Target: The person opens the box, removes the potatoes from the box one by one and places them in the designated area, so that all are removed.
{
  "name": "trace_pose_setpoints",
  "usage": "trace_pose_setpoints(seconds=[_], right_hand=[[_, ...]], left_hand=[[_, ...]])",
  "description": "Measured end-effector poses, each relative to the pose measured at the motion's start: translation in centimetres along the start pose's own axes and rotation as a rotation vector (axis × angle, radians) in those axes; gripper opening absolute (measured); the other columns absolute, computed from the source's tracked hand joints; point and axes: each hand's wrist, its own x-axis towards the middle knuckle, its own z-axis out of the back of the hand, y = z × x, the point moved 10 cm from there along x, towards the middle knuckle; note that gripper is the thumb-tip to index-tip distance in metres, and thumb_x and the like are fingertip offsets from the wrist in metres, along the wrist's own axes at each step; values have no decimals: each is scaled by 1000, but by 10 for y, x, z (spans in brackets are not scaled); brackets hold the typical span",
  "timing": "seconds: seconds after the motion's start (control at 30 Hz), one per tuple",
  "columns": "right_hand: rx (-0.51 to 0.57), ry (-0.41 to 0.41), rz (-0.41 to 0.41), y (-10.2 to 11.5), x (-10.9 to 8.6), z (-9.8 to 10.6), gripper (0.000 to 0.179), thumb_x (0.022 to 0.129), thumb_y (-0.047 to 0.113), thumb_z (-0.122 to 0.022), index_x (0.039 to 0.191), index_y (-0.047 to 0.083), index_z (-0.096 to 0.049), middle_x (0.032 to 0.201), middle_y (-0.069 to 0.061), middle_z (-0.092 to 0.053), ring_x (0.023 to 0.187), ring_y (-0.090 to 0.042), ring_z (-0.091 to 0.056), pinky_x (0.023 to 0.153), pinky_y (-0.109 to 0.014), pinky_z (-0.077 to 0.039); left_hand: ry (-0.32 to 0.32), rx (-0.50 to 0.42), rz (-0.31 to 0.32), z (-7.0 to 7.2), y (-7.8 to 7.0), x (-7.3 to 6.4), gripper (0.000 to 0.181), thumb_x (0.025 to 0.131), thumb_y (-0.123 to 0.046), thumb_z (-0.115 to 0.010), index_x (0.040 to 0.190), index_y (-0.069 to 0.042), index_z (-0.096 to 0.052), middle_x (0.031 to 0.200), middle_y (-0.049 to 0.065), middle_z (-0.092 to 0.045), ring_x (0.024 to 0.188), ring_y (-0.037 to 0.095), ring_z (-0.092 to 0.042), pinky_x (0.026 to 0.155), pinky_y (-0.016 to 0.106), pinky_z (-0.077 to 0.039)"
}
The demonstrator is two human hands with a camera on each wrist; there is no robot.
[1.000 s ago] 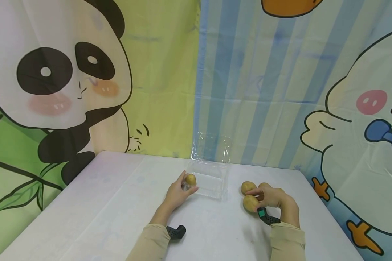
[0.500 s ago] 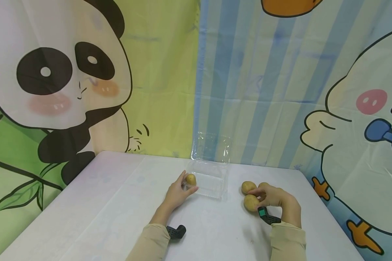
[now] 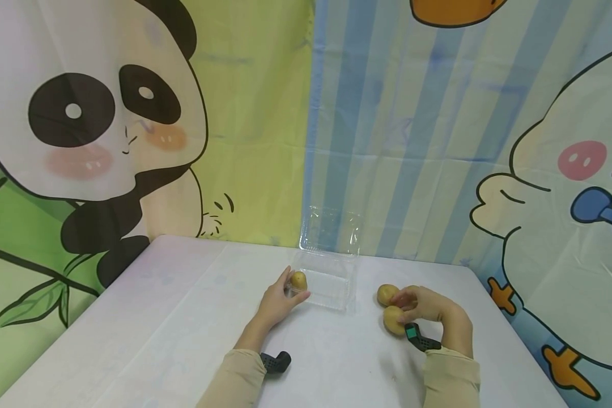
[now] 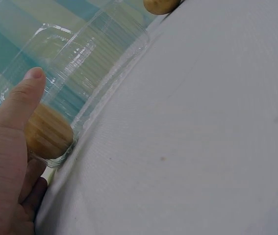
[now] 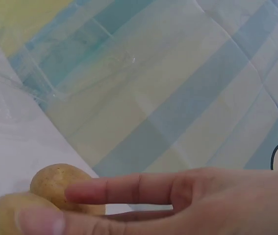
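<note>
My left hand grips the left end of a clear plastic clamshell box, whose lid stands up at the back. One potato sits in the box by that hand; in the left wrist view the thumb lies across the box wall in front of the potato. My right hand is over loose potatoes on the table. Its thumb touches the nearer potato, and its index finger reaches out by the farther potato. The thumb and index finger are spread apart in the right wrist view.
A white cloth covers the table. Behind it hangs a printed curtain with a panda and a white bird. A black strap device is worn on the left wrist, and another black device on the right.
My right hand has shifted slightly right, its index finger lifting off the nearer potato, which has also edged right. Potatoes glimpsed behind that hand are now hidden. My left hand stays put.
</note>
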Motion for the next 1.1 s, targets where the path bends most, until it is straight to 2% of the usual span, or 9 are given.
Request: trace_pose_setpoints(seconds=[0.17,0.33,0.57,0.8,0.97,1.1], right_hand=[[-13,-106,-28,6,7,9,42,79,32,-77,111,9,-63,111,-5,-65,102,-20,-59,90,-45,-51],[10,-248,-38,20,16,21,44,82,43,-72,113,13,-62,113,-4,-63,106,-22,-58,85,-39,-53],[-23,-382,64,58,26,25,50,88,50,-61,120,11,-59,118,-7,-64,116,-30,-57,97,-48,-49],[-42,-393,164,94,48,5,39,92,32,-63,122,7,-59,120,-12,-63,112,-33,-61,94,-44,-52],[-101,-369,173,105,66,-20,34,90,25,-65,119,7,-62,119,-12,-64,107,-31,-64,89,-42,-55],[-175,-310,183,120,86,-38,33,90,22,-66,117,4,-64,119,-13,-64,103,-29,-66,85,-40,-57]], left_hand=[[2,-1,11,0,0,0,99,77,-58,-70,152,-14,-23,149,8,-42,137,32,-39,114,50,-31],[3,-13,36,0,2,1,96,79,-52,-71,152,-15,-23,149,8,-42,139,31,-37,115,50,-29],[-3,-2,38,-1,3,0,96,78,-55,-70,152,-17,-22,149,6,-42,139,30,-37,116,49,-28],[-3,-3,20,-3,2,2,97,77,-57,-70,152,-16,-23,149,6,-42,138,32,-37,115,51,-28],[-3,10,11,-8,0,0,96,78,-57,-69,152,-16,-24,149,5,-43,138,32,-38,114,52,-29],[-24,15,20,-1,1,-1,96,78,-55,-70,152,-15,-24,148,5,-44,137,32,-38,114,53,-29]])
